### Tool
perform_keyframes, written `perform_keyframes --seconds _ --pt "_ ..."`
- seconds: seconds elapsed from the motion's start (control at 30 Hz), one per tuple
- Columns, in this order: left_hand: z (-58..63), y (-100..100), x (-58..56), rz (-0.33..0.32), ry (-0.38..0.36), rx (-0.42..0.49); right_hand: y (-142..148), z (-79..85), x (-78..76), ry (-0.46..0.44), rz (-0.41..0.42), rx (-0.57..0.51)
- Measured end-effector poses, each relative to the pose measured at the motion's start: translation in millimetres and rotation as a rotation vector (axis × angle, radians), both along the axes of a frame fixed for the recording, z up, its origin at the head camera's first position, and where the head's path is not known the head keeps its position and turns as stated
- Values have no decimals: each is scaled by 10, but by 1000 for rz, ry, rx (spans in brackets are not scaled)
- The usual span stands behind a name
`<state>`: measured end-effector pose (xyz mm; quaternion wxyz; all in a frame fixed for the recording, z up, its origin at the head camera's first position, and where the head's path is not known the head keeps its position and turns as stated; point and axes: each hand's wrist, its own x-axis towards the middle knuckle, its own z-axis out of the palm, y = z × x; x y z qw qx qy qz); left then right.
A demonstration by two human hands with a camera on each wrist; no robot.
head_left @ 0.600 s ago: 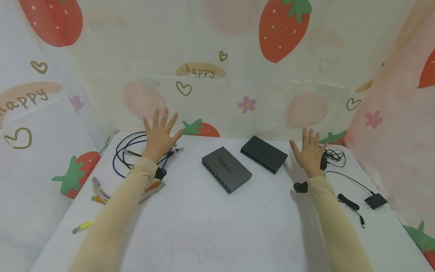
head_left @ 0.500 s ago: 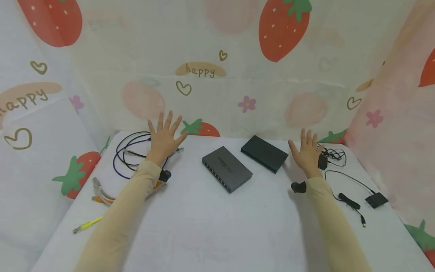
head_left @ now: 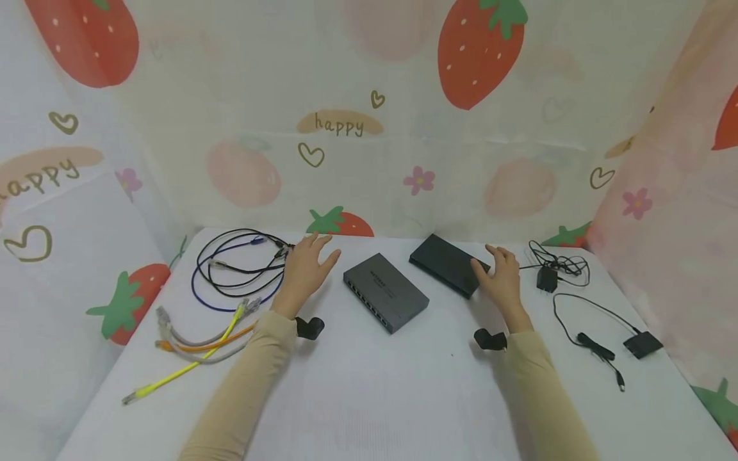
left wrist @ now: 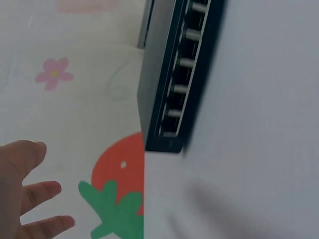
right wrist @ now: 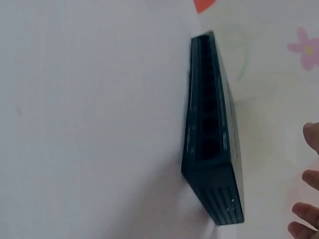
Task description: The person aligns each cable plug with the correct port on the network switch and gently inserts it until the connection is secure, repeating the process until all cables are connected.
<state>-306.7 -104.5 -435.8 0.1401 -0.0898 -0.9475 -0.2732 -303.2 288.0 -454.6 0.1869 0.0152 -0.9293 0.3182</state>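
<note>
My left hand (head_left: 303, 272) hovers left of a grey network switch (head_left: 385, 293), fingers loosely extended and holding nothing. In the left wrist view, the switch's row of ports (left wrist: 182, 74) stands near the fingers (left wrist: 42, 194). My right hand (head_left: 500, 288) is at the right end of a flat black box (head_left: 448, 264), its thumb partly overlapping that box; whether it touches cannot be told. In the right wrist view, a dark ported box (right wrist: 212, 129) lies apart from the fingertips (right wrist: 311, 179). Both hands' fingers are relaxed.
Coiled black and blue cables (head_left: 230, 262) lie at the back left, with a yellow network cable (head_left: 190, 368) and an orange cable (head_left: 213, 346) nearer. On the right are a power adapter (head_left: 547, 279) with tangled cord and another black adapter (head_left: 642, 344). A printed cloth (head_left: 357, 70) hangs behind.
Both hands have come down from a raised, spread pose and moved inward, the left to the right and the right to the left. The cables once behind the left arm show more fully.
</note>
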Motion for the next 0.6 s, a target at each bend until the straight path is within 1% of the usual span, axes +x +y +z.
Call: perform_keyframes --seconds 0.1,0.17,0.27,0.33,0.43,0.6 --pt "-63 67 95 -29 -49 69 -77 -2 85 25 35 -27" --pt "-100 104 150 -37 -84 106 -128 1 134 44 72 -29" --pt "-138 144 212 -50 -107 152 -217 22 190 53 152 -23" --pt "-155 166 244 -58 -120 185 -279 41 213 39 206 -8" --pt "-172 195 274 -75 -132 223 -378 70 237 -18 278 19" --pt "-204 239 282 -79 -154 242 -514 60 288 -149 423 70"
